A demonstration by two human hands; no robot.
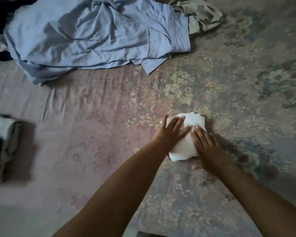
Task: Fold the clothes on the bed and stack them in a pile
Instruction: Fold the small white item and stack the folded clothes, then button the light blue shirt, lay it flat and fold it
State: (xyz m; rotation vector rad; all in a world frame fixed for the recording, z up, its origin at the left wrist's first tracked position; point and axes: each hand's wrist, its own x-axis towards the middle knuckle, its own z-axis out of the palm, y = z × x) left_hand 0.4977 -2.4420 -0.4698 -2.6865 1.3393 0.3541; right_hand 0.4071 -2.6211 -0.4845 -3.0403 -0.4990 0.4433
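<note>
A floral bedsheet is spread under everything in view. Beyond the grip and to its right, cream roses and scrolling leaves are printed on a faded pink and grey-blue ground. To the left of the grip the print is worn to plain pink, and a run of creases is pressed into the cloth there. A small dark speck is seen on the sheet, well left of the grip. Nearer than the grip, at the lower edge, a dark strip is glimpsed, possibly the floor.
</note>
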